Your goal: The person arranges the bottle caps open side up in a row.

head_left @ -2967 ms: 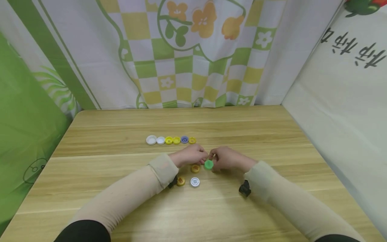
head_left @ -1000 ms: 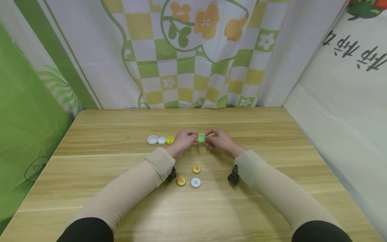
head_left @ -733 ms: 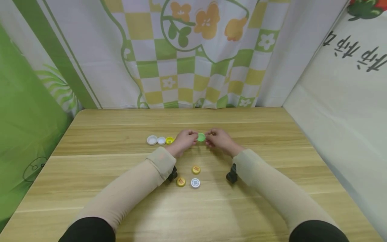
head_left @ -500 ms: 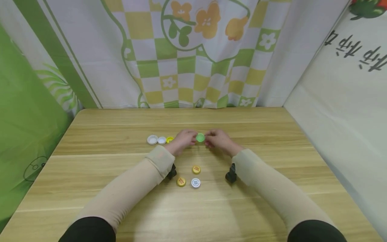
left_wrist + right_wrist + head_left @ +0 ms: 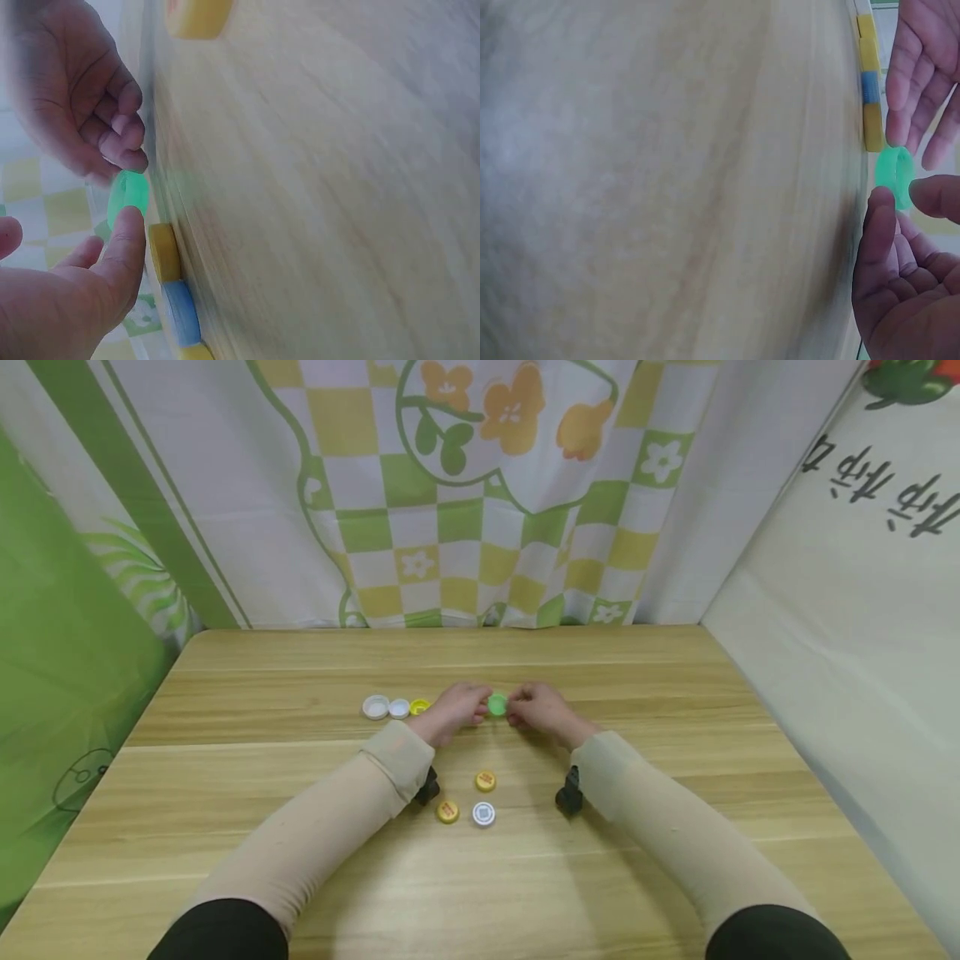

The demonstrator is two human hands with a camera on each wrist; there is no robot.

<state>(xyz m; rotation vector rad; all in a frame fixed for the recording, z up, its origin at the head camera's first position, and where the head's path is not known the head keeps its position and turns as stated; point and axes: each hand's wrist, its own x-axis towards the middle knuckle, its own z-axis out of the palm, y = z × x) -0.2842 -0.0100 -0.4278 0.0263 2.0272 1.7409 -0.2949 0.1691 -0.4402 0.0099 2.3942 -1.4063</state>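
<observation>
1. Green translucent round plastic cap (image 5: 894,177) sits between both hands, just beyond the row's right end, far on the wooden desk (image 5: 450,893); I cannot tell whether it touches the wood.
2. Right hand (image 5: 545,707): narrow grip, thumb and finger pinching the green cap.
3. Left hand (image 5: 454,706): loose grip, fingers extended, one fingertip touching the cap's left edge.
4. Nearer lie two round gold caps (image 5: 485,781) and a round white cap (image 5: 483,814).

The green cap (image 5: 497,704) looks like smooth, translucent plastic; the blue cap (image 5: 182,311), smooth matt plastic. The table (image 5: 255,693) shows smooth wood grain with a soft sheen. The curtain (image 5: 459,518) is creased cloth, the sleeves (image 5: 307,827) matt cloth.
</observation>
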